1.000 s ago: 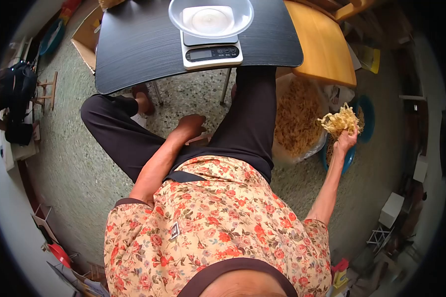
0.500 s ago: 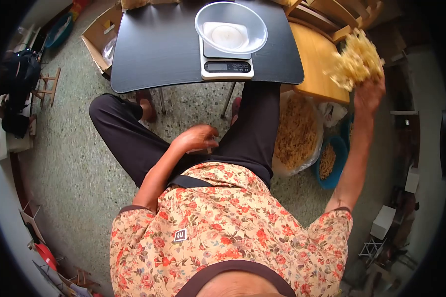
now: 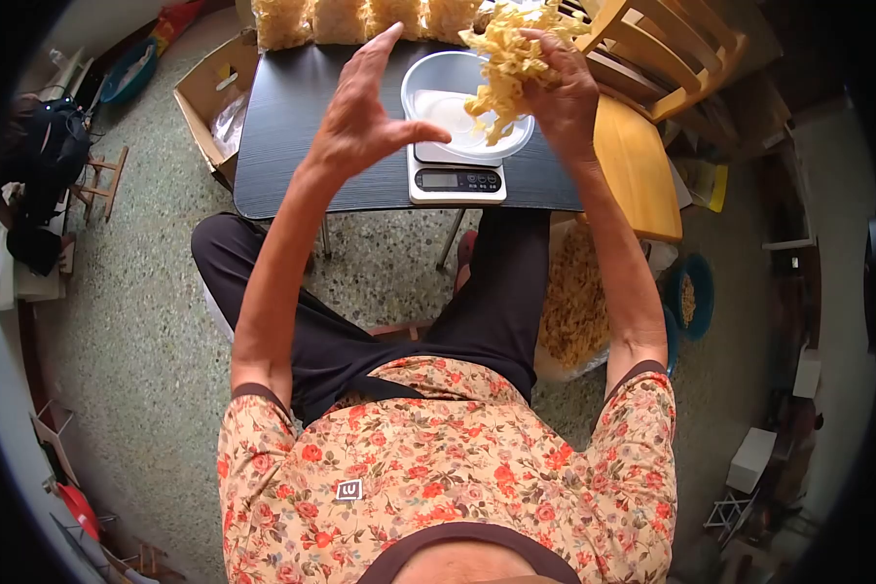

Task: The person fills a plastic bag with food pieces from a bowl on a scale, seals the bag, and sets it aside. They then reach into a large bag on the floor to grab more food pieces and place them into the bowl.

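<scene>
My right hand (image 3: pixel 566 97) grips a big loose bunch of pale yellow, crinkled dried strips (image 3: pixel 512 66) over the right side of a clear plastic bowl (image 3: pixel 426 80). The bowl sits on a white digital kitchen scale (image 3: pixel 457 185), whose display and buttons face me. Nothing is in my left hand (image 3: pixel 358 112), which is raised at the bowl's left side with thumb and fingers spread wide. The thumb tip overlaps the bowl's near left rim in this view. The strips hide part of the bowl's far side.
Several packed bags of similar strips (image 3: pixel 341 21) line the far edge of the black table (image 3: pixel 292 146). A wooden chair (image 3: pixel 638 175) stands at the right, with a large bag of strips (image 3: pixel 569 302) below. A blue basin (image 3: pixel 701 292) and a cardboard box (image 3: pixel 200 107) flank the table.
My right hand has carried the bunch of strips from above the chair leftward over the bowl. My left hand has risen from my lap to the bowl's left side.
</scene>
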Demonstrator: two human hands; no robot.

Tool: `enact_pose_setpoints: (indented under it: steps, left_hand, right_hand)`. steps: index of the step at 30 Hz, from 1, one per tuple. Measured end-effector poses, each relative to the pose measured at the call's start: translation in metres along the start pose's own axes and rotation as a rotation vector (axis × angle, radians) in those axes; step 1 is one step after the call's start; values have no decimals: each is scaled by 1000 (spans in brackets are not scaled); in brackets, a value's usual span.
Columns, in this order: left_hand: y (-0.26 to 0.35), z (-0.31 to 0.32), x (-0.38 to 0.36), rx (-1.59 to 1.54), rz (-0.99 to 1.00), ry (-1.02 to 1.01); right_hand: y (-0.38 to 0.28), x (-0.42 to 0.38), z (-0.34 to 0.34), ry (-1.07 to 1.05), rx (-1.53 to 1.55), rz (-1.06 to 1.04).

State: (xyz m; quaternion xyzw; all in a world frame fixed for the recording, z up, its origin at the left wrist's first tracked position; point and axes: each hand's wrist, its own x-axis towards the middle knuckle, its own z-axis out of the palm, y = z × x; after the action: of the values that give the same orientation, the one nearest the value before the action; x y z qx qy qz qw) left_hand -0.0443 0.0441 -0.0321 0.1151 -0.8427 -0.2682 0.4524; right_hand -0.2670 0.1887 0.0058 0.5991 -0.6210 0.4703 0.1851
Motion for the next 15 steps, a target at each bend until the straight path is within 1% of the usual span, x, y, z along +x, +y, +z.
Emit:
enact_pose_setpoints:
  steps: [2,3,4,5,6,7,9,10,11,13,15]
  left_hand:
    - [-22,15,16,-4,21,-88]
    - [-33,20,24,0,18,-89]
    - [-40,24,32,-32,25,-135]
    - [-46,29,36,-66,32,-182]
    - [-21,21,44,-118,31,-218]
    - [-29,24,47,-117,27,-218]
    - [-44,31,55,-338,-39,-403]
    - [-47,35,53,-197,101,-270]
    - [-51,37,53,-194,99,-270]
    - [-60,43,56,-217,-72,-375]
    - [-69,50,57,-253,-72,-380]
  right_hand:
    - [-5,-1,12,-11,-32,9]
    - [-7,-2,16,-22,-66,20]
    - [-10,-2,17,-47,-105,-29]
    - [-12,-3,18,-47,-102,-28]
    - [-15,-4,20,-116,-83,29]
    - [-16,-5,21,-185,-64,86]
    - [-13,-6,26,-215,-20,76]
    - [-10,-7,27,-247,-13,59]
    - [-8,-8,28,-277,-6,43]
    - [-8,-7,27,-302,11,34]
    - [-8,-6,25,-373,-56,79]
